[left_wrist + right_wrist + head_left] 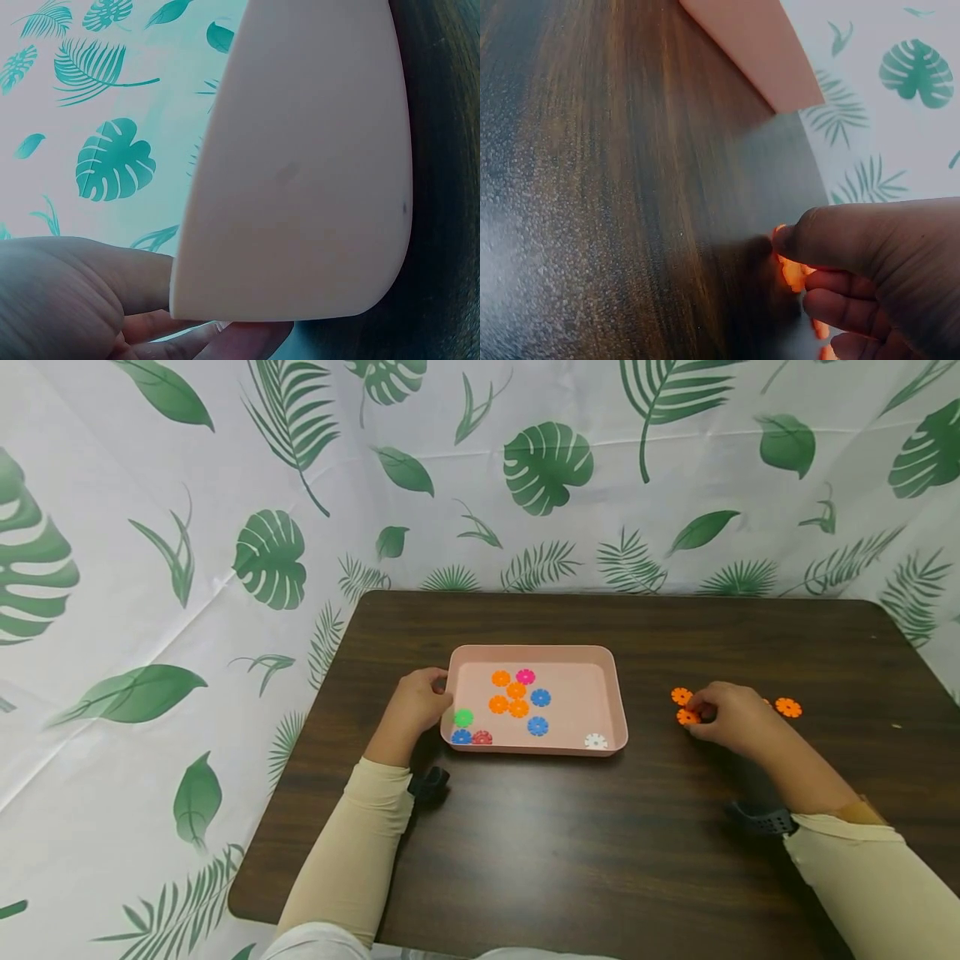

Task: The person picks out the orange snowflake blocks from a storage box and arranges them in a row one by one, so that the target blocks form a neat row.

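Note:
A pink tray (573,681) sits on the table, holding small flower-shaped plastic discs: several orange ones (517,690), a magenta one (526,677), a green one (463,717), a red one (482,737), a white one (596,741) and 3 blue ones (537,726). My left hand (415,706) grips the tray's left edge, thumb and fingers either side of its rim in the left wrist view. Right of the tray, my right hand (735,718) pinches an orange flower disc (789,266) near the tabletop. Other orange discs (682,696) lie around it, one partly hidden by the hand.
Another orange disc (788,707) lies right of my right hand. The dark wooden table (525,843) ends at a leaf-patterned curtain (465,485) behind and on the left. Black bands (761,818) are around both wrists.

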`<state>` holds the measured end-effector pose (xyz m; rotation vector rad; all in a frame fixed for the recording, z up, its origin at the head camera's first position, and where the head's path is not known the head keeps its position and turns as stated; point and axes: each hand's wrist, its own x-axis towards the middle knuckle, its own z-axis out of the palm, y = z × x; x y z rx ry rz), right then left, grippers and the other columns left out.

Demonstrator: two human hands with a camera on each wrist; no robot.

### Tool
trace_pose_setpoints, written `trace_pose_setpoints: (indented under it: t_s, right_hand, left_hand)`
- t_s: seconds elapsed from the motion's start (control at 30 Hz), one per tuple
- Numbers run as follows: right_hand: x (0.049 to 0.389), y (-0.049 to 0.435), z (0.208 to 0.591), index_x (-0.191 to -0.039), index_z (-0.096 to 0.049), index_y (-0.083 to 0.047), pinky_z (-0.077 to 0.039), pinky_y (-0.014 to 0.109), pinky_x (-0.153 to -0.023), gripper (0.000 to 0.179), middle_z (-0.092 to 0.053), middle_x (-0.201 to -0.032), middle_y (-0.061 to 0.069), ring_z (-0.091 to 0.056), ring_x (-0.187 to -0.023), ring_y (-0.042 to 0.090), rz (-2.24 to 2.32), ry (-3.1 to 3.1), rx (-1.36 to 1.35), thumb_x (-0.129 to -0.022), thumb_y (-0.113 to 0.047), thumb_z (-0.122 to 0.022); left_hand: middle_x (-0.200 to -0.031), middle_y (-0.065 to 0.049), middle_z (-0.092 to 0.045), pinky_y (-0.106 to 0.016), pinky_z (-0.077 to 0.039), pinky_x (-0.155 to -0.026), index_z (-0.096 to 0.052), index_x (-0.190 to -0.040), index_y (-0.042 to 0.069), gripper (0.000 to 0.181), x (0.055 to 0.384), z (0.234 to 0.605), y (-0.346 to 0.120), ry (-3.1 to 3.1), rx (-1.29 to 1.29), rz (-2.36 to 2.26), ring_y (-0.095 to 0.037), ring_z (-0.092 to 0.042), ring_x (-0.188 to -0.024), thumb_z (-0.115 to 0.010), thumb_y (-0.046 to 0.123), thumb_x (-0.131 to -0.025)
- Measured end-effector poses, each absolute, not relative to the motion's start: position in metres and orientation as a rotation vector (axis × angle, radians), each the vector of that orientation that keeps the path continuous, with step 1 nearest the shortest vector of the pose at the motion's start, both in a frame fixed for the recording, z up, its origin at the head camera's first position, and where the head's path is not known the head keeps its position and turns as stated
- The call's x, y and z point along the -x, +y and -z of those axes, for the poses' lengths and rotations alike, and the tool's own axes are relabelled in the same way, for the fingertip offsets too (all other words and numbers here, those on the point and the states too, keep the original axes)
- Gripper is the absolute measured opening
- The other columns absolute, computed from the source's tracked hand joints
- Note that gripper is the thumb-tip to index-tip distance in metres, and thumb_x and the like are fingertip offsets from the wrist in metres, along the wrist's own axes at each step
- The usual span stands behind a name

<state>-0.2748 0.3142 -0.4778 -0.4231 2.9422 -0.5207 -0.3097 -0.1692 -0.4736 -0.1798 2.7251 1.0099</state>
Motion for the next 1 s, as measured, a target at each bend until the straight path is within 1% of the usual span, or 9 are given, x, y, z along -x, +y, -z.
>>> trace_pose_setpoints:
  t_s: [0.23,0.43,0.63,0.77,0.87,1.0]
  right_hand:
    - [0.277,0.307,0.469,-0.109,-0.073,0.003,-0.054,0.054,-0.079,0.032,-0.066,-0.101,0.013,-0.063,-0.091,0.031,0.56,3.044,0.489,-0.086,-0.017,-0.083]
    - [0.283,0.283,0.449,-0.111,-0.074,0.0,-0.054,0.052,-0.081,0.031,-0.067,-0.105,0.013,-0.063,-0.096,0.032,0.691,3.113,0.551,-0.086,-0.016,-0.083]
    - [0.294,0.248,0.435,-0.111,-0.075,-0.002,-0.055,0.051,-0.082,0.032,-0.067,-0.105,0.012,-0.063,-0.097,0.032,0.802,3.127,0.643,-0.083,-0.013,-0.086]
    - [0.303,0.219,0.424,-0.113,-0.075,-0.002,-0.056,0.05,-0.083,0.033,-0.066,-0.106,0.012,-0.063,-0.097,0.031,0.814,3.093,0.705,-0.084,-0.015,-0.086]
    - [0.309,0.194,0.417,-0.114,-0.075,-0.002,-0.056,0.047,-0.081,0.035,-0.066,-0.106,0.012,-0.062,-0.096,0.03,0.8,3.06,0.76,-0.084,-0.016,-0.086]
    - [0.316,0.16,0.414,-0.116,-0.075,-0.004,-0.057,0.045,-0.083,0.037,-0.067,-0.106,0.009,-0.061,-0.097,0.028,0.795,2.979,0.81,-0.084,-0.018,-0.086]
  left_hand:
    - [-0.121,-0.013,-0.068,-0.046,-0.059,-0.085,-0.059,-0.146,0.014,0.052,0.309,0.472,-0.168,2.748,0.167,-0.992,-0.03,-0.064,-0.097,-0.069,0.023,-0.095]
    - [-0.119,-0.012,-0.068,-0.044,-0.059,-0.081,-0.059,-0.146,0.014,0.054,0.309,0.472,-0.169,2.74,0.181,-1.0,-0.029,-0.064,-0.094,-0.069,0.022,-0.094]
    - [-0.119,-0.012,-0.067,-0.042,-0.059,-0.079,-0.059,-0.146,0.014,0.054,0.31,0.472,-0.169,2.732,0.188,-1.006,-0.029,-0.064,-0.094,-0.069,0.022,-0.094]
    - [-0.117,-0.012,-0.067,-0.04,-0.058,-0.076,-0.058,-0.147,0.014,0.054,0.31,0.472,-0.169,2.733,0.182,-1.006,-0.028,-0.064,-0.092,-0.069,0.022,-0.094]
    - [-0.115,-0.011,-0.067,-0.039,-0.058,-0.073,-0.059,-0.146,0.013,0.054,0.31,0.472,-0.17,2.739,0.174,-1.006,-0.028,-0.063,-0.09,-0.068,0.021,-0.094]
    - [-0.115,-0.011,-0.067,-0.039,-0.058,-0.073,-0.06,-0.145,0.013,0.053,0.31,0.473,-0.17,2.74,0.167,-1.018,-0.028,-0.063,-0.09,-0.069,0.021,-0.094]
